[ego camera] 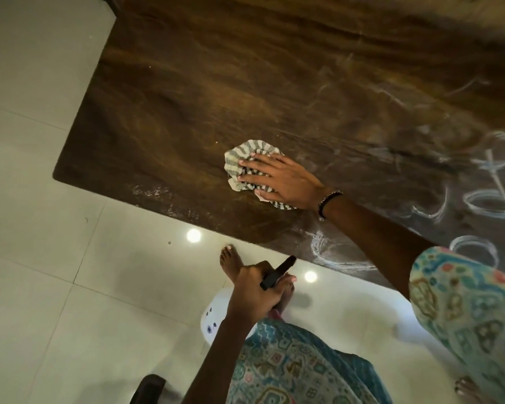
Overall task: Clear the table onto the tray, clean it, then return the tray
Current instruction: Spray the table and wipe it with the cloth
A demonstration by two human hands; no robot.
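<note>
The dark wooden table (216,83) fills the upper part of the view, with its near-left corner in sight. My right hand (280,179) lies flat with spread fingers on a crumpled grey-and-white striped cloth (239,158), pressing it against the tabletop near the front edge. My left hand (254,290) hangs below the table edge, over the floor. It grips a white spray bottle (212,319) by its black trigger head (277,272), and the nozzle points toward the table. No tray is in view.
White chalk-like scribbles and rings (490,196) cover the right part of the tabletop, and some run along the front edge (333,255). Glossy pale floor tiles (41,258) lie left of and below the table. My bare foot (231,258) stands by the edge. A dark object (148,389) sits at the bottom.
</note>
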